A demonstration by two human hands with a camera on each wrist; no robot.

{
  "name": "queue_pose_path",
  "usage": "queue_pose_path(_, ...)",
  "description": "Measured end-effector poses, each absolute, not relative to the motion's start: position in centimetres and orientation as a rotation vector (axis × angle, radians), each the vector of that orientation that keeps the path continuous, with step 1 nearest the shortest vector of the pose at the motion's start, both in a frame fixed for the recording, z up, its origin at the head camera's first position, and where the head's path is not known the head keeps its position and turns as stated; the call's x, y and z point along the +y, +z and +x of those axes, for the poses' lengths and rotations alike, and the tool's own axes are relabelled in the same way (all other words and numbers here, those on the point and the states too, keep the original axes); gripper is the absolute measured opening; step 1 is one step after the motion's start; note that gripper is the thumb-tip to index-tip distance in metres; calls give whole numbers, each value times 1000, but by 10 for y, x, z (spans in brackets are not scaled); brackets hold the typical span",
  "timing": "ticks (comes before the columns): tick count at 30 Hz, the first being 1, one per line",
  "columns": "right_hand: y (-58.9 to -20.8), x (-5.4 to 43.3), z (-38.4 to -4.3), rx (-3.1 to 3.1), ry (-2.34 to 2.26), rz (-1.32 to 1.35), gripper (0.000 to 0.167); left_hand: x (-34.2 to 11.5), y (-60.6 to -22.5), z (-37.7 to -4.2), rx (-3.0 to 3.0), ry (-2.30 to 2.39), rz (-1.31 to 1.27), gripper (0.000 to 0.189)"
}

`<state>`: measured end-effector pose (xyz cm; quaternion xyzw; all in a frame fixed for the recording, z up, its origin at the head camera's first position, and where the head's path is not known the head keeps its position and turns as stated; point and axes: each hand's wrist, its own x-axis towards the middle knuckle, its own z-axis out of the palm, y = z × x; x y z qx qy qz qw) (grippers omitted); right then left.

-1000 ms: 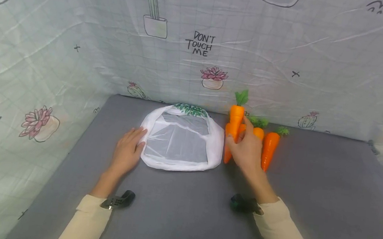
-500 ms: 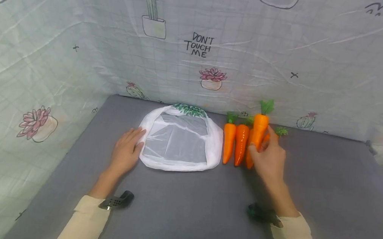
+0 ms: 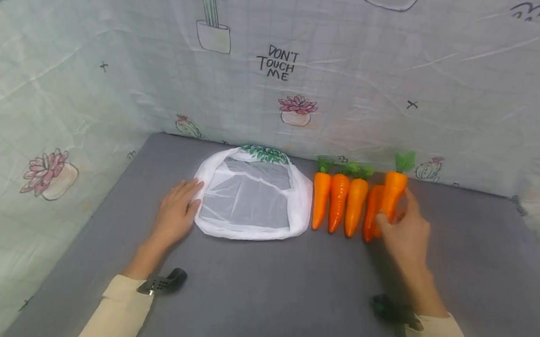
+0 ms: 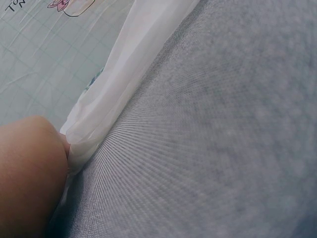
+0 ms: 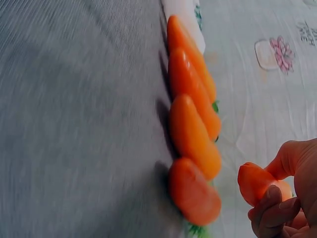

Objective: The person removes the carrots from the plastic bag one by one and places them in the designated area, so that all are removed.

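Note:
My right hand (image 3: 407, 237) pinches an orange carrot with a green leafy top (image 3: 394, 189) between thumb and fingers, leaf end up. In the right wrist view the held carrot's tip (image 5: 251, 184) pokes out of the fingers, off the table. Several other carrots (image 3: 355, 208) lie side by side in a row just left of that hand, tips toward me. Left of the row is a white cloth-like bag (image 3: 301, 208), its mouth spread to show a sheer inside. My left hand (image 3: 176, 215) lies flat at the bag's left edge, fingers extended and touching it.
A grey cloth-covered table (image 3: 259, 290) carries everything. Behind and to the left hangs a pale printed curtain (image 3: 355, 79), close to the carrots' leafy ends. Dark wrist devices (image 3: 163, 281) sit on both wrists.
The right hand has carried its carrot rightward, from over the row's left end to the right end, uncovering the carrots below. The left hand and bag stay as they were.

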<state>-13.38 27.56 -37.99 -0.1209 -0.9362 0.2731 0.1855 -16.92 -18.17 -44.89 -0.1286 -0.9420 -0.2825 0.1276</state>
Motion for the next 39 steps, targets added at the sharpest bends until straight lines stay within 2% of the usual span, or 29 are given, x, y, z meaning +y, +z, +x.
queue_pose_path(19, -400, 314, -126, -2773, 731, -401, 71, -182, -449, -169, -2726, -817, -388, 42)
queue_pose_path(39, -409, 324, -131, -2841, 735, -362, 68, -184, -451, -171, -2746, -795, -378, 42)
